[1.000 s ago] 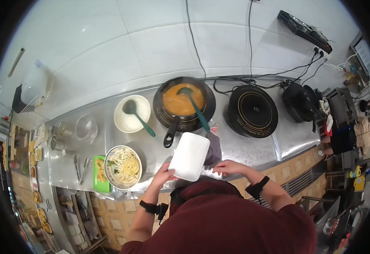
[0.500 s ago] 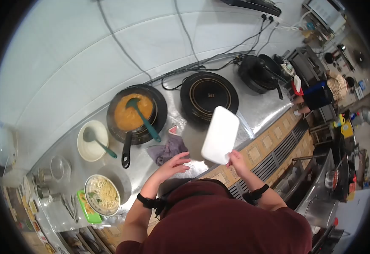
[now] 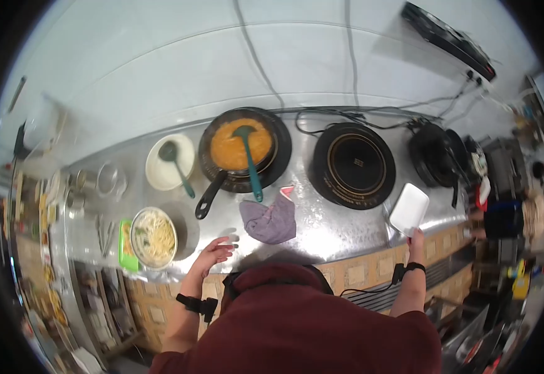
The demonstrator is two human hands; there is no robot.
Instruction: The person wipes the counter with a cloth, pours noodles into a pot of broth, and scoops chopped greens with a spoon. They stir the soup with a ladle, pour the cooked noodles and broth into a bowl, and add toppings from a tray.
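Observation:
My right hand (image 3: 416,239) grips one end of a shallow white rectangular dish (image 3: 410,209) at the right of the steel counter, near its front edge. My left hand (image 3: 214,254) hovers at the counter's front, empty, its fingers apart. Close to it lies a crumpled purple-grey cloth (image 3: 269,219). Behind the cloth, a frying pan (image 3: 212,194) of orange sauce (image 3: 228,153) rests on a black induction cooker (image 3: 284,147), with a green spatula (image 3: 251,163) in it. A second induction cooker (image 3: 358,163) carries no pan and sits left of the dish.
Left of the pan stand a cream bowl (image 3: 160,174) with a ladle (image 3: 170,153) and a bowl of pale noodle-like strands (image 3: 155,239) beside a green tray (image 3: 127,252). Black pots (image 3: 433,153) stand at the right end. Cables (image 3: 328,113) run along the wall. Another person (image 3: 509,218) is far right.
My right hand has carried the white dish rightward, away from in front of the second cooker. The camera view has turned. My left hand stays open, now farther from the cloth.

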